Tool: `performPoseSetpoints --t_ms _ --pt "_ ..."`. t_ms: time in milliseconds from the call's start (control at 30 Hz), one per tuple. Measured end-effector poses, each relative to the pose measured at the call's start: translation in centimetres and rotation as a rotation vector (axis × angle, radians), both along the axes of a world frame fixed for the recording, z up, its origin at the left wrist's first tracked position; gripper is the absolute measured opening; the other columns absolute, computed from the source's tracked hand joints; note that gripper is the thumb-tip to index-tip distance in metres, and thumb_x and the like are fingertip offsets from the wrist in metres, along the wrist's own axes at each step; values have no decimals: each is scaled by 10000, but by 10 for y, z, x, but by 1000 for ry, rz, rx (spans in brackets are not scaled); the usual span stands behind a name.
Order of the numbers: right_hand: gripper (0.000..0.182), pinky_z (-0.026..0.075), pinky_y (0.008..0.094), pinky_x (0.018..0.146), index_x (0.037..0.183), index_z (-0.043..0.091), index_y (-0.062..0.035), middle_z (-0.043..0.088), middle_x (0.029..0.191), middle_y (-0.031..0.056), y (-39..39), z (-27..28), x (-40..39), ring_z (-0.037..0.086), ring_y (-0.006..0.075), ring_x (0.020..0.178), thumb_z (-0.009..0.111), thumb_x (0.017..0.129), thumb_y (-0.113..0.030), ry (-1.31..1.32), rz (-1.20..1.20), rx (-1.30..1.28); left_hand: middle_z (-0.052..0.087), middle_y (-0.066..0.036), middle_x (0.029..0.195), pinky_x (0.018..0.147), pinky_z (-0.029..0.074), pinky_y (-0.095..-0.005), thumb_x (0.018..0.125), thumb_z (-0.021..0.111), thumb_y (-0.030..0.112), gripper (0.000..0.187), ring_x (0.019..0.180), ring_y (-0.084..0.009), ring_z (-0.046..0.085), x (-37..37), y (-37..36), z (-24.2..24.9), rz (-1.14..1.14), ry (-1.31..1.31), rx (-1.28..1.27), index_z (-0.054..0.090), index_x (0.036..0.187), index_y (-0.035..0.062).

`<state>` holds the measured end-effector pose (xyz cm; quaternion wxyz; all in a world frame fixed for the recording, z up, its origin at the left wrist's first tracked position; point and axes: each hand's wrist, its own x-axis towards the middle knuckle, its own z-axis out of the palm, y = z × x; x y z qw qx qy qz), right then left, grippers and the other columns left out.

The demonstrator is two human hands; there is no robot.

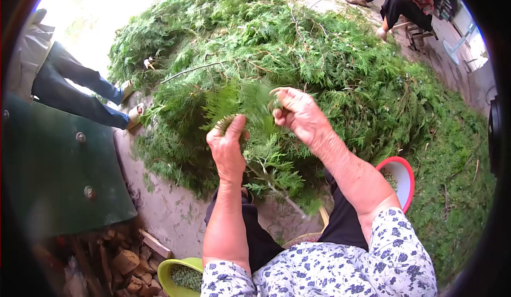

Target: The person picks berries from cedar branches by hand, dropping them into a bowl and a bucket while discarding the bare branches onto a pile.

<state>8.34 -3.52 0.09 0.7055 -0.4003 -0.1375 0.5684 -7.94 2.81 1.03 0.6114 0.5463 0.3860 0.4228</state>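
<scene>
My left hand (pixel 228 148) is closed around a leafy evergreen branch (pixel 274 174), which looks like cypress or arborvitae. Its feathery tips are blurred by motion, and its bare stem slants down between my knees. To the right, and slightly higher, my right hand (pixel 298 113) has its fingers curled together at the blurred foliage. A small green bit shows at these fingertips, too smeared to name. Both hands are above the near edge of a large pile of cut evergreen branches (pixel 330 62).
A yellow-green bowl (pixel 166 273) of small green cones or seeds stands at lower left, near split firewood (pixel 128 262). A red-rimmed white bowl (pixel 405 182) is by my right elbow. One person (pixel 80 78) stands left beside a dark green panel (pixel 64 169); another person (pixel 407 4) sits at upper right.
</scene>
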Motion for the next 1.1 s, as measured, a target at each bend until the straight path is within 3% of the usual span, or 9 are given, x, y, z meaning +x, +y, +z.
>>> performPoseSetpoints --t_ms 167,233,333,467,600,633,733,867,1100 --pt "132 491 302 528 927 507 -46 569 799 60 -5 -1 15 589 169 676 547 854 -149 74 87 -9 530 -41 623 482 421 -288 822 629 133 137 533 -131 492 -7 19 -9 134 -234 -233 602 856 3" --pt "169 380 228 379 783 558 -62 564 667 30 -7 -8 14 537 112 513 573 860 -211 77 166 11 533 -42 636 474 422 -292 813 644 124 137 534 -133 490 -9 21 -9 134 -259 -280 588 870 13" --pt "128 274 187 311 855 603 -52 530 564 -17 -19 6 -4 447 36 392 626 829 -175 -323 311 -256 562 -30 684 456 423 -283 790 669 110 132 525 -132 503 -13 20 -9 99 -304 -309 618 841 0" --pt "253 423 280 555 844 665 10 594 617 37 -35 -19 -13 507 85 576 659 765 -230 -1091 587 -228 540 -30 659 485 424 -288 814 657 163 153 543 -135 491 -17 18 -8 62 -309 -294 598 839 24" --pt "292 370 269 477 749 645 21 529 533 6 -49 -59 -19 451 63 505 660 769 -269 -979 716 -389 506 -20 627 542 412 -295 856 610 242 200 570 -135 461 -16 13 -1 30 -326 -374 568 834 48" --pt "318 372 320 443 694 642 -4 484 474 45 -51 -67 -21 441 129 425 687 746 -315 -893 781 -488 506 -20 627 542 412 -295 856 610 242 200 570 -135 461 -16 12 -3 28 -327 -376 568 834 48" --pt "421 206 261 357 527 476 -81 360 442 -23 -62 -87 -41 301 77 365 677 788 -343 -402 814 -622 529 -32 645 506 432 -304 831 641 230 223 541 -146 486 -22 12 -8 13 -414 -433 580 828 16" --pt "434 211 243 380 592 482 -143 420 516 -50 -73 -93 -67 329 62 404 645 771 -503 -169 757 -725 469 -13 603 550 395 -303 865 588 296 268 552 -141 434 -24 11 -10 -26 -483 -541 547 853 31" --pt "155 221 230 355 754 627 -87 519 579 -21 -68 -103 -95 372 53 394 699 745 -224 -69 683 -540 449 -6 588 556 369 -297 871 576 299 248 555 -137 411 -33 14 -11 -67 -652 -637 538 855 54"
